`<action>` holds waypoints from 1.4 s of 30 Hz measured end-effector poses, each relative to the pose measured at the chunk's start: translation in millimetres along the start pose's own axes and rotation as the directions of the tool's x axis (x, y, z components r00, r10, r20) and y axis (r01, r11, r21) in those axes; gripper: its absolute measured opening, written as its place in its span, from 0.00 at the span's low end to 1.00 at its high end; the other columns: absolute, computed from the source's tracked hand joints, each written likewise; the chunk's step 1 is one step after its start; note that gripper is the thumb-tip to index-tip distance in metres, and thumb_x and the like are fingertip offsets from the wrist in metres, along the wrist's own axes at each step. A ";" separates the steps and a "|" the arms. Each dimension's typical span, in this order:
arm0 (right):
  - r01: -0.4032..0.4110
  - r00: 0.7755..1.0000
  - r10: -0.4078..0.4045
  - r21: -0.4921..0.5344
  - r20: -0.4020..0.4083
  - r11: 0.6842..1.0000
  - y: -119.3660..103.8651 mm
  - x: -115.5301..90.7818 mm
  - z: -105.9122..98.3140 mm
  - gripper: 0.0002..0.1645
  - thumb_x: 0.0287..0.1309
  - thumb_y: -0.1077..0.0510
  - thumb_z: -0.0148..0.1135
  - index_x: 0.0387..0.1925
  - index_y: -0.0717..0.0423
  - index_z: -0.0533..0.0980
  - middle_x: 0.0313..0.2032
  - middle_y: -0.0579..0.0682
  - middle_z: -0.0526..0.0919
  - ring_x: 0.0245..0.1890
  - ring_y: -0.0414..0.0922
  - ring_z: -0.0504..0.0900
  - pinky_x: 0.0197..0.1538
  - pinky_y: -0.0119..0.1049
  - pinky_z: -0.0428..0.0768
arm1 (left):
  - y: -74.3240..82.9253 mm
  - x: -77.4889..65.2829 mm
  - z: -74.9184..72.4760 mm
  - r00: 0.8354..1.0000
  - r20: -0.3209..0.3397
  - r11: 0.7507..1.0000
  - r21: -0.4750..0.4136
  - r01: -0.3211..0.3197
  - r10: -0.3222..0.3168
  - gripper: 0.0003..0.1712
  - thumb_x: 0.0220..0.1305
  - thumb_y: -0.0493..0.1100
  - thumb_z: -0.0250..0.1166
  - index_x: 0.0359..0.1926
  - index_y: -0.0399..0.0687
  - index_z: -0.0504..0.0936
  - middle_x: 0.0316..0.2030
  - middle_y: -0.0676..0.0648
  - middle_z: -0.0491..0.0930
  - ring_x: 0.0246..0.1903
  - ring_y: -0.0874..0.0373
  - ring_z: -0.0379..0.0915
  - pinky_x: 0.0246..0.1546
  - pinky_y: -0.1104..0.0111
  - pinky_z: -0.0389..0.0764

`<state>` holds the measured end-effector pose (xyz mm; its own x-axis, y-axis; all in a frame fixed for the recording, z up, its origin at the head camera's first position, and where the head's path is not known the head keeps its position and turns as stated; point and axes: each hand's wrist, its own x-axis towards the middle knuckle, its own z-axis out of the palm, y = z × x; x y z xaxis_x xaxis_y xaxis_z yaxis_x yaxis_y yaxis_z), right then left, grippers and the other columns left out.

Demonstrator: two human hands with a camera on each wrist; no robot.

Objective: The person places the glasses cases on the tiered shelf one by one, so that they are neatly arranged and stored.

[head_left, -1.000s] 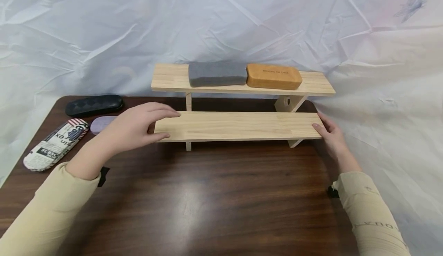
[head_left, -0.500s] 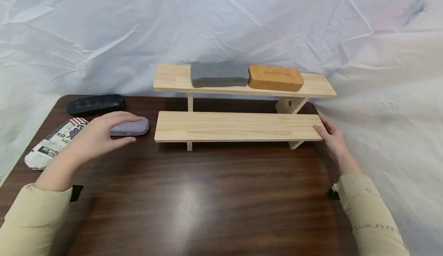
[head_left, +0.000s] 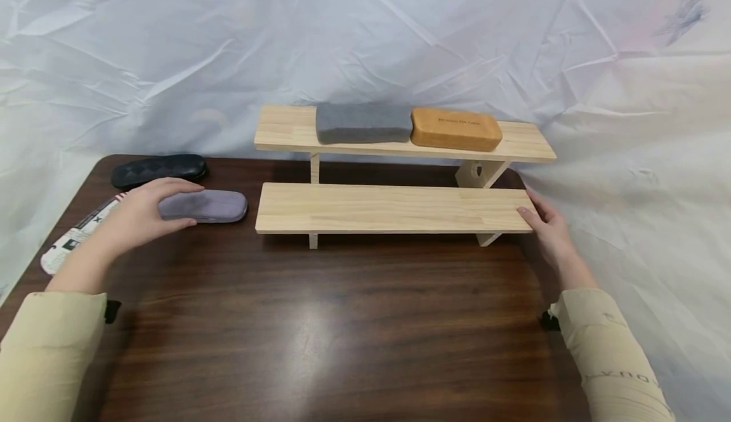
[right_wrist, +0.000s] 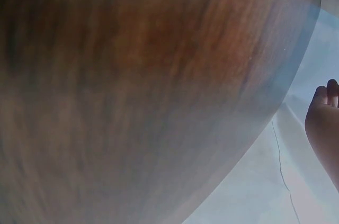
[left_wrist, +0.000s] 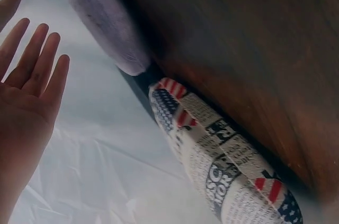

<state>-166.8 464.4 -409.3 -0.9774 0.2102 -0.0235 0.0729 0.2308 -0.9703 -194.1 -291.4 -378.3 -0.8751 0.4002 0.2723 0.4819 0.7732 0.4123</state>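
Left hand (head_left: 137, 214): spread, empty, beside lavender case (head_left: 219, 206)
Right hand (head_left: 549, 228): gripping lower shelf (head_left: 388, 209)
Tilt: possible if tugged

The purple case (head_left: 214, 207) is a muted lavender. Tone-on-tone diamonds pattern the black case (head_left: 162, 169). The print case (left_wrist: 214, 152) is off-white with dark newsprint lettering, red-and-white stripes and pale stars on navy. The grey case (head_left: 363, 124) is one even shade; the orange case (head_left: 455, 129) carries small dark lettering. The shelf (head_left: 394, 209) is pale yellowish wood, finely grained, the table (head_left: 371, 327) dark brown with blackish streaks, the sheet (head_left: 400, 47) bluish white, the sleeves (head_left: 48, 346) light khaki.
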 end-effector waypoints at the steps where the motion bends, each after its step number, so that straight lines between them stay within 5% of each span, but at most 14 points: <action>1: 0.001 1.000 -0.001 0.008 0.000 1.000 -0.2 -0.1 -0.2 0.43 0.77 0.55 0.62 0.84 0.55 0.55 0.82 0.50 0.60 0.65 0.31 0.69 0.56 0.11 0.72 | -1.7 0.5 -0.3 1.000 0.010 1.000 0.006 0.007 -0.007 0.35 0.50 0.33 0.84 0.62 0.39 0.84 0.61 0.32 0.82 0.64 0.31 0.73 0.59 0.38 0.75; 10: 0.030 1.000 -0.030 0.038 0.002 0.999 -1.0 -1.1 -0.4 0.43 0.75 0.57 0.65 0.83 0.56 0.58 0.75 0.46 0.70 0.58 0.28 0.73 0.55 0.12 0.74 | -13.7 8.4 -0.6 0.994 0.092 0.998 0.035 0.056 -0.059 0.36 0.52 0.36 0.84 0.63 0.36 0.82 0.64 0.28 0.78 0.66 0.29 0.70 0.62 0.34 0.73; 19: 0.034 0.999 -0.034 0.055 -0.004 0.998 0.4 2.8 -0.1 0.42 0.75 0.58 0.64 0.83 0.55 0.59 0.76 0.44 0.70 0.60 0.28 0.73 0.56 0.12 0.74 | -29.2 14.3 4.9 0.990 0.126 0.996 0.065 0.055 -0.063 0.38 0.51 0.40 0.85 0.62 0.34 0.82 0.62 0.26 0.78 0.65 0.27 0.70 0.62 0.34 0.72; 28: 0.031 1.000 -0.031 0.076 -0.003 0.997 1.0 4.8 -1.3 0.43 0.75 0.59 0.64 0.83 0.58 0.56 0.80 0.46 0.65 0.64 0.30 0.70 0.57 0.11 0.72 | -42.9 18.6 14.0 0.993 0.117 0.997 0.078 0.010 -0.020 0.38 0.48 0.40 0.86 0.60 0.31 0.82 0.60 0.26 0.79 0.63 0.28 0.71 0.62 0.35 0.72; 35: 0.034 0.999 -0.034 0.102 -0.001 0.994 4.0 3.3 -2.3 0.43 0.75 0.61 0.63 0.83 0.60 0.56 0.70 0.41 0.74 0.58 0.28 0.73 0.56 0.12 0.74 | -48.0 24.0 17.6 0.992 0.123 0.995 0.101 -0.012 -0.001 0.41 0.47 0.42 0.87 0.61 0.29 0.81 0.58 0.25 0.79 0.61 0.27 0.72 0.62 0.35 0.72; 42: 0.018 1.000 -0.017 0.075 -0.003 0.997 2.9 1.9 -1.1 0.43 0.76 0.59 0.63 0.83 0.57 0.56 0.75 0.45 0.69 0.61 0.29 0.71 0.56 0.12 0.73 | -44.7 24.6 17.0 0.990 0.135 0.995 0.102 0.020 -0.034 0.41 0.47 0.44 0.87 0.60 0.30 0.82 0.59 0.25 0.79 0.63 0.27 0.72 0.63 0.35 0.72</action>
<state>-168.3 466.5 -412.0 -0.9778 0.2094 -0.0058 0.0406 0.1623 -0.9859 -237.9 -307.8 -404.8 -0.8890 0.4367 0.1378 0.4571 0.8274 0.3265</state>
